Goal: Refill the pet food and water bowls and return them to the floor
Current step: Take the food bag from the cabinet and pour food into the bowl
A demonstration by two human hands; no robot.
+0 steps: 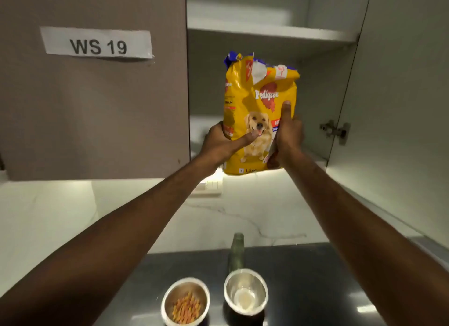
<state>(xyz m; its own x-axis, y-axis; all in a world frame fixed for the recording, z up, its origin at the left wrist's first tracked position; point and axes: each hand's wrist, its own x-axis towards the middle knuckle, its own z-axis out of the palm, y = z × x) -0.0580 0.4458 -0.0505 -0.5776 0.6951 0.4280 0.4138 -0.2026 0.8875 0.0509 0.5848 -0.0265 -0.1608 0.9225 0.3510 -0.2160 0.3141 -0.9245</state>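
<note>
Both my hands, left (220, 141) and right (288, 133), close their grip on the yellow dog-food bag (260, 112), upright at the open white cupboard (267, 31), centre frame. The steel bowl of kibble (185, 301) and the steel water bowl (246, 291) beside it sit on the dark counter (303, 277), lower centre, before a glass bottle (237, 250). Feeding looks done; next I should shelve the bag.
</note>
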